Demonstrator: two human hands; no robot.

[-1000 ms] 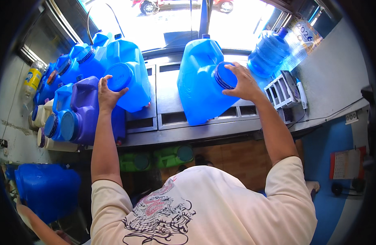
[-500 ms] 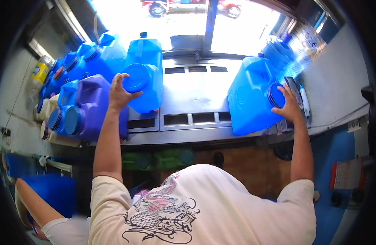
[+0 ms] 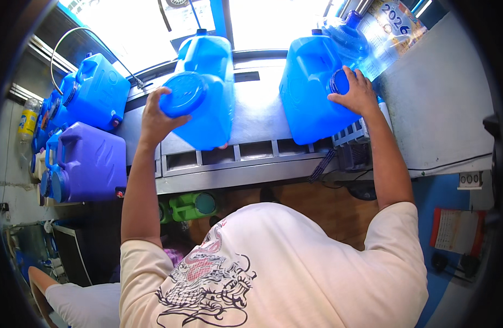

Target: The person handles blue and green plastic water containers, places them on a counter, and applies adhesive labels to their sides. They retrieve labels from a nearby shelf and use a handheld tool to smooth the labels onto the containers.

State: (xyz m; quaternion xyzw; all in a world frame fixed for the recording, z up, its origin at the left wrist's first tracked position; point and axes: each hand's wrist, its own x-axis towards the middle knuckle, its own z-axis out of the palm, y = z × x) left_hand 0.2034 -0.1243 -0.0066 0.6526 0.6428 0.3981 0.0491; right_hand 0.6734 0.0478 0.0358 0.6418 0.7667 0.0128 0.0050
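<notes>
Two blue square-sided water jugs stand upright on a metal counter. My left hand (image 3: 156, 116) curls round the wide round cap (image 3: 185, 94) of the left jug (image 3: 216, 106), thumb on its near edge and fingers on its left side. On the right jug (image 3: 303, 95), my right hand (image 3: 359, 93) grips the smaller-looking side-facing cap (image 3: 339, 82). Each jug also has a small dark cap on top. Fingertips partly hide behind the cap rims.
A purple jug (image 3: 96, 158) and several blue jugs (image 3: 101, 82) crowd the counter's left end. A clear round bottle (image 3: 347, 41) stands behind the right jug. Green jugs (image 3: 191, 208) sit below the slotted metal counter (image 3: 251, 167). Another person's leg (image 3: 82, 300) shows lower left.
The left jug has moved right, away from the purple jug, with my left hand on its cap. The gap between the two jugs has narrowed. The whole view has shifted.
</notes>
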